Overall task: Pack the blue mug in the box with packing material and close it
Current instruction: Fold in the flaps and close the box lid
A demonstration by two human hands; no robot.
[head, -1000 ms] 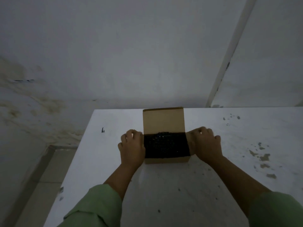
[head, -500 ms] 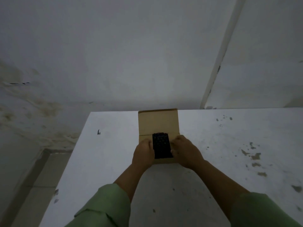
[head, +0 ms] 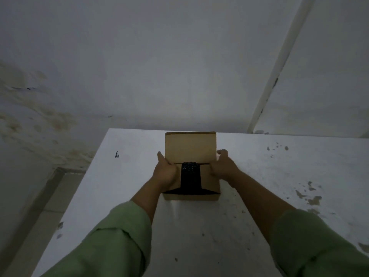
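On the white bench (head: 199, 226) sits the cardboard box (head: 190, 148); the left hand (head: 164, 172) and right hand (head: 223, 166) press its side flaps inward, fingers flat, dark packing material (head: 190, 176) between them. Mug unseen.

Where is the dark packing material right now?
In the head view, the dark packing material shows through the gap between the box's side flaps, between the left hand and right hand.

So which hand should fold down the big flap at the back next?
Probably the right hand. Its fingers already reach up beside the back flap, near its lower corner, while the left hand lies lower on a side flap of the box. It's close, though.
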